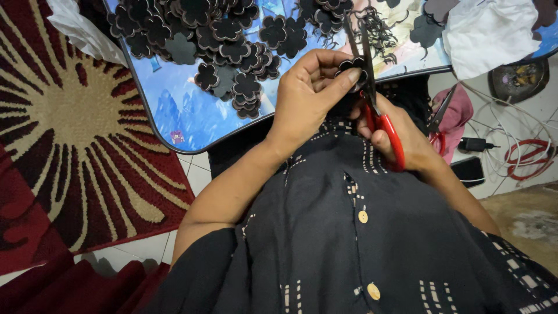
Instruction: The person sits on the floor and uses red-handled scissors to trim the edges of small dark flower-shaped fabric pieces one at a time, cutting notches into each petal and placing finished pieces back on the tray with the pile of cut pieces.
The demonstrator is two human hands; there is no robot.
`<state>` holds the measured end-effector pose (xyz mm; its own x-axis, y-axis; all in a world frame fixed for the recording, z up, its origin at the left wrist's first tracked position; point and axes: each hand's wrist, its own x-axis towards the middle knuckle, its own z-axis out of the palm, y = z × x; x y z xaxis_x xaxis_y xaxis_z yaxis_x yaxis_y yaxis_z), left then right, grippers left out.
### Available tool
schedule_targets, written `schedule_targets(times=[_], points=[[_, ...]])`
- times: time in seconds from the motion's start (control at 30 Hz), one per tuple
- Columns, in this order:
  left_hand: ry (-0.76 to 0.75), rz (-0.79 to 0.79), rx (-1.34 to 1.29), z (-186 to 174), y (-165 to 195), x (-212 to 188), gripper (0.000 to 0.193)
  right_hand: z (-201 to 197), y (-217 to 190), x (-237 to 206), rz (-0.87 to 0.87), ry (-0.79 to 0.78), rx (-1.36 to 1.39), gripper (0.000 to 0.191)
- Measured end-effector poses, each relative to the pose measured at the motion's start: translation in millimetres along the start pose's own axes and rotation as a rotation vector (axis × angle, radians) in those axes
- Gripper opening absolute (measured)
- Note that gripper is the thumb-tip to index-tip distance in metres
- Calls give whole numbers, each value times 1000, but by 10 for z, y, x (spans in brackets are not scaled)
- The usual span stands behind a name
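left hand (pixel 308 93): pinching | right hand (pixel 401 139): curled closed | hands close together

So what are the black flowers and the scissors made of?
The flowers look like thin foam or felt: matte black, flat, with paler cut edges, though I can't be sure which. The left hand pinches one flower. The scissors in the right hand seem to have dark metal blades and glossy red plastic handles that catch the light.

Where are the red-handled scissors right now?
The red-handled scissors are in the right hand, right of centre in the head view, blades pointing up beside the dark flower-shaped piece pinched by the left hand.
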<state>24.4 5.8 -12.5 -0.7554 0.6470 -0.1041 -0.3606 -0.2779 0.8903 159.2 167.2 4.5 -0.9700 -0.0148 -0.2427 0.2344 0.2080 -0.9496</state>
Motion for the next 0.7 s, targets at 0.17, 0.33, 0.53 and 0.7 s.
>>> schedule_targets(times=[0.17, 0.33, 0.53, 0.7], points=[[14, -21, 34, 68, -22, -10, 26, 86, 41, 12, -34, 54, 78, 101], [25, -15, 20, 116, -25, -30, 25, 88, 36, 9, -67, 74, -7, 93], [26, 1, -23, 156, -48, -52, 24, 107, 32, 14, -82, 78, 19, 93], [24, 14, -71, 144, -78, -31, 24, 103, 55, 15, -32, 81, 14, 94]])
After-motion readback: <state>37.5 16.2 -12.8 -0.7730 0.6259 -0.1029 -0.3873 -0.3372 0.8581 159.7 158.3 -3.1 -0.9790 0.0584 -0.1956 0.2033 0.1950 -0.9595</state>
